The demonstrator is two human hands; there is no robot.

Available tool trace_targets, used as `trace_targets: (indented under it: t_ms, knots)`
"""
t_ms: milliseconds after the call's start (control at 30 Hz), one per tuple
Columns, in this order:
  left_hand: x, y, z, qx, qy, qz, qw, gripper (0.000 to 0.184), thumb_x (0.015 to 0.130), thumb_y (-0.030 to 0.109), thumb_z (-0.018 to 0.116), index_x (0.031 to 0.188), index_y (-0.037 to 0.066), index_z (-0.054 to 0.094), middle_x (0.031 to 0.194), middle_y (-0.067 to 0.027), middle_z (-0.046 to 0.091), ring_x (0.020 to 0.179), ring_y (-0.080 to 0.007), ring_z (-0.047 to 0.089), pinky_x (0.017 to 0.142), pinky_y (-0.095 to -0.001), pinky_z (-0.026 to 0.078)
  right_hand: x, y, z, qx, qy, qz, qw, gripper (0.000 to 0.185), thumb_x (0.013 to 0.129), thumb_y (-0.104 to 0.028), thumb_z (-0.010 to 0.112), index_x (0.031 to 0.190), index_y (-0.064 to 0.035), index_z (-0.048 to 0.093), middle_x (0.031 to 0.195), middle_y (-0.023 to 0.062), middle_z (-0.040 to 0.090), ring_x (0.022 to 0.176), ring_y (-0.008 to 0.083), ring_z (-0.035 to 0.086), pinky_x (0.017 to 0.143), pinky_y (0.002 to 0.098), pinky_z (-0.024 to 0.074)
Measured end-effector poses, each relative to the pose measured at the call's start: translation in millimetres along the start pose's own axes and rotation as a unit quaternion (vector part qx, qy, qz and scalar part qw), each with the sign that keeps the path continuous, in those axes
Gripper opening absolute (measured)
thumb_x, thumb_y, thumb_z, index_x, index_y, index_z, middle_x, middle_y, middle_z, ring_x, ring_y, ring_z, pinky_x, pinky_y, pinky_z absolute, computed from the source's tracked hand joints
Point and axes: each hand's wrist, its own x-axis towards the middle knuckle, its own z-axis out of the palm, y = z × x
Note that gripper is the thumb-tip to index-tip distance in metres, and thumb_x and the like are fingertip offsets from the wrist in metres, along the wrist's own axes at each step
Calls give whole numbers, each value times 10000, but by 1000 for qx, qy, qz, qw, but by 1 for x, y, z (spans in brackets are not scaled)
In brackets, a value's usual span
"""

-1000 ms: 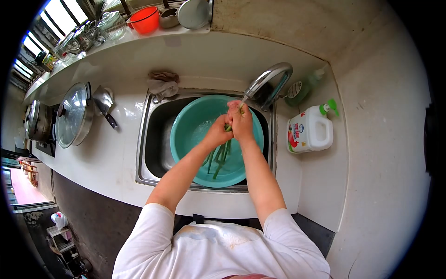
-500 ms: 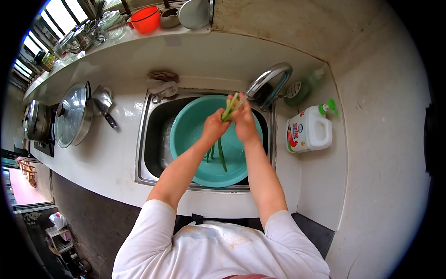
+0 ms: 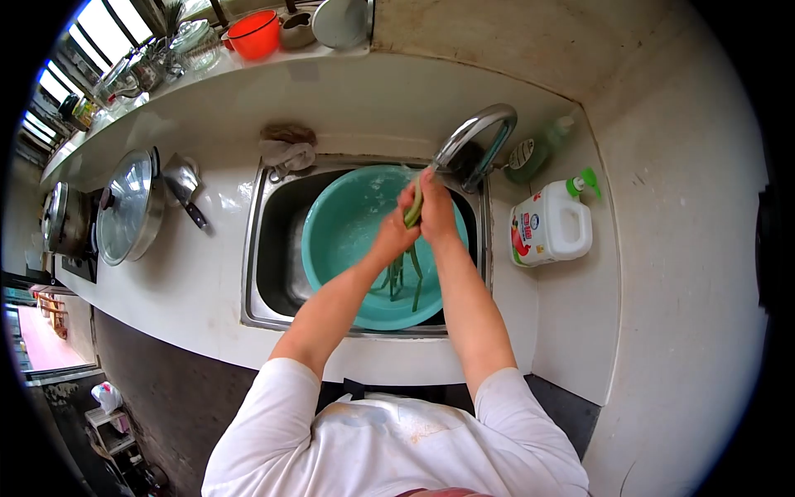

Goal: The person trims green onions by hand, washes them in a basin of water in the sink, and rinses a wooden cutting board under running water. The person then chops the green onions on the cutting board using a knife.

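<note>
A small bunch of scallions point(image 3: 413, 213) is held over the teal basin point(image 3: 331, 240), its pale stalks upward and its dark green leaves hanging down into the basin. My left hand point(image 3: 397, 234) is closed around the stalks. Pressed against their other side, my right hand point(image 3: 436, 209) has its fingers wrapped round the upper ends, just below the spout of the chrome faucet point(image 3: 474, 131). Water splashes at the right hand, and some lies in the basin with bubbles on it. Part of the stalks is hidden by my fingers.
The basin sits in a steel sink point(image 3: 277, 263). To its right stand a white detergent jug point(image 3: 542, 230) and a green bottle point(image 3: 530, 157). Rags point(image 3: 288, 149) lie behind the sink. On the left are a cleaver point(image 3: 184, 184) and a lidded pan point(image 3: 132, 207).
Both hands have closed more tightly round the scallions. The left hand moved slightly right and down, and the hanging leaves swung right. More splashing and bubbles show in the basin.
</note>
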Motion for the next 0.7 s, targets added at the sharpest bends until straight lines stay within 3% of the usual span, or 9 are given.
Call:
trace_targets:
  t_ms: [100,133,200,233,333,400,467,567,700]
  knots:
    - [22,-1,-10,-6,-72,-19,997,409,717,179,661,1085,58,528,865,-148,607,819,-298,602,737,-343,469,-8,-8,17,-61,6,-198,978,614,802,-417,622,1221,-27,402,1147,153,502,1096,232,471,968,350,335]
    - [21,-3,-11,-5,-70,-21,997,409,717,179,661,1085,58,528,865,-148,607,819,-298,602,737,-343,469,-10,-5,12,-59,4,-196,979,614,802,-417,622,1221,-27,402,1147,153,502,1096,232,471,968,350,335]
    - [23,-7,-11,-400,-113,-83,906,460,714,171,680,1117,42,501,941,-77,592,832,-220,579,765,-326,454,-15,8,-6,-203,-18,-183,962,984,675,-267,754,1388,-44,114,1377,164,282,1299,255,247,1053,379,215]
    - [26,10,-17,-396,-101,-133,903,533,705,148,692,1168,40,449,981,-30,547,866,-164,541,797,-295,434,-21,15,-5,-212,-18,-158,964,1099,621,-239,789,1402,-50,39,1386,151,281,1297,257,250,1061,370,202]
    - [30,19,-27,-389,-167,-118,898,603,691,120,694,1215,44,406,987,-48,536,898,-160,525,824,-287,421,-33,19,-4,-212,-58,-68,973,1082,629,-212,783,1404,-51,44,1392,137,273,1296,247,247,1058,349,212]
    - [31,26,-36,-374,-181,-105,903,612,691,131,694,1224,41,407,1021,-56,523,958,-160,501,835,-297,412,-31,24,-4,-199,-62,-117,971,997,631,-200,778,1388,-55,145,1300,138,404,1211,239,384,1002,336,316]
    - [34,33,-44,-290,-236,-141,917,613,689,160,705,1215,38,414,1020,-62,534,951,-164,506,832,-310,408,-38,22,-4,-244,-82,-7,966,742,676,-163,729,1292,-42,332,1104,119,554,1028,224,534,866,331,427]
    - [41,45,-53,-249,-268,-140,920,503,745,156,672,1188,28,472,1077,-80,551,970,-165,521,862,-305,398,-37,29,-5,-351,-52,25,934,495,725,-132,659,1160,-29,445,924,96,611,876,214,593,746,339,462]
    - [48,52,-47,-235,-272,-111,927,384,778,156,646,1118,37,514,1010,-80,592,919,-159,547,819,-311,422,-35,19,12,-385,-13,-6,923,383,754,-125,604,1104,-19,487,913,112,612,874,238,594,733,331,459]
